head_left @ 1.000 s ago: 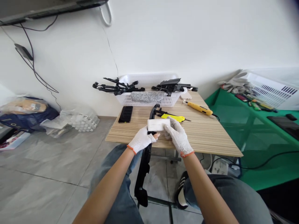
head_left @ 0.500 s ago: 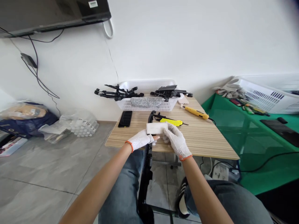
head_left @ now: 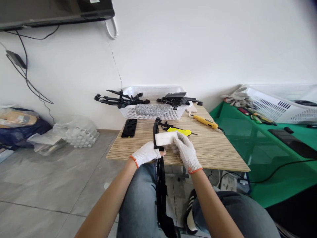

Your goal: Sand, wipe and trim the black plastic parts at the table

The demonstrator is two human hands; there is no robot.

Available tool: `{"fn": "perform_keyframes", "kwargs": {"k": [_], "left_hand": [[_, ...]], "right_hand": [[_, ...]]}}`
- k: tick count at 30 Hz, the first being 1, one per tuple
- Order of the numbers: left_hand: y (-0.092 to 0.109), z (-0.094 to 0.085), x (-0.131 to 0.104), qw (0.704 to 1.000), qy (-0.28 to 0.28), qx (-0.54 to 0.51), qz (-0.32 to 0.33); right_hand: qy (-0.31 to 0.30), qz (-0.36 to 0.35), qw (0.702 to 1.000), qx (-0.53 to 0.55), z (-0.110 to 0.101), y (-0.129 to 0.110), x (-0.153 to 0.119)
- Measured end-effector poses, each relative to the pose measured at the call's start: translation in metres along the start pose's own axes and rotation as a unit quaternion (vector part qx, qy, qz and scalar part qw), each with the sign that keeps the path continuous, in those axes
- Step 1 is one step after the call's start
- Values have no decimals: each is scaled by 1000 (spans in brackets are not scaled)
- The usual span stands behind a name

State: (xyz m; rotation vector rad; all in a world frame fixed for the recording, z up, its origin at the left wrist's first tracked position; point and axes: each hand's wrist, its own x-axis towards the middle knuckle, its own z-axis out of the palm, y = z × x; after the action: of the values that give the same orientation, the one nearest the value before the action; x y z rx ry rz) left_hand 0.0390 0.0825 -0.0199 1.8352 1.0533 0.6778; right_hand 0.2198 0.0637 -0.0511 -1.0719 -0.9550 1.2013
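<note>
My left hand (head_left: 148, 154), in a white glove with an orange cuff, is closed round a long black plastic strip (head_left: 161, 188). The strip runs from the table edge down between my legs. In my gloved right hand (head_left: 185, 148) is a flat white rectangular block (head_left: 165, 138), gripped at its right end. The block lies across the upper part of the strip, just above my left hand; whether the two touch I cannot tell. Behind the block, a yellow-handled utility knife (head_left: 182, 131) rests on the wood-grain table (head_left: 213, 148) next to a dark slim tool (head_left: 168, 125).
At the table's back stands a white basket (head_left: 170, 115) with black plastic parts (head_left: 175, 99) across its rim. A phone (head_left: 129, 128) lies left, a yellow corded pen-like tool (head_left: 205, 121) right. A green-covered table (head_left: 237, 132) with another white basket (head_left: 269, 102) stands at right.
The strip's lower end has swung right, and my left hand has moved down a little from the block. The white block has tilted slightly, still in my right hand. The view has shifted slightly.
</note>
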Motion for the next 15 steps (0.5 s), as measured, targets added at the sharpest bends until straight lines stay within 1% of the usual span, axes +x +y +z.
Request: {"fn": "perform_keyframes", "kwargs": {"k": [2, 3, 7, 10, 11, 15], "left_hand": [[-1, 3, 0, 998, 31, 50, 10], [-2, 5, -1, 996, 45, 76, 7], [-5, 15, -6, 978, 87, 190, -23], [-3, 24, -12, 953, 90, 288, -16], [-2, 27, -14, 945, 92, 314, -14], [5, 36, -18, 924, 117, 362, -47]], "right_hand": [[-15, 28, 999, 1, 1, -3, -2], [-11, 39, 999, 5, 2, -5, -3], [17, 21, 999, 18, 3, -9, -5], [-21, 30, 999, 2, 2, -8, -4], [-25, 33, 999, 3, 2, -7, -4], [24, 19, 999, 44, 1, -7, -2]]}}
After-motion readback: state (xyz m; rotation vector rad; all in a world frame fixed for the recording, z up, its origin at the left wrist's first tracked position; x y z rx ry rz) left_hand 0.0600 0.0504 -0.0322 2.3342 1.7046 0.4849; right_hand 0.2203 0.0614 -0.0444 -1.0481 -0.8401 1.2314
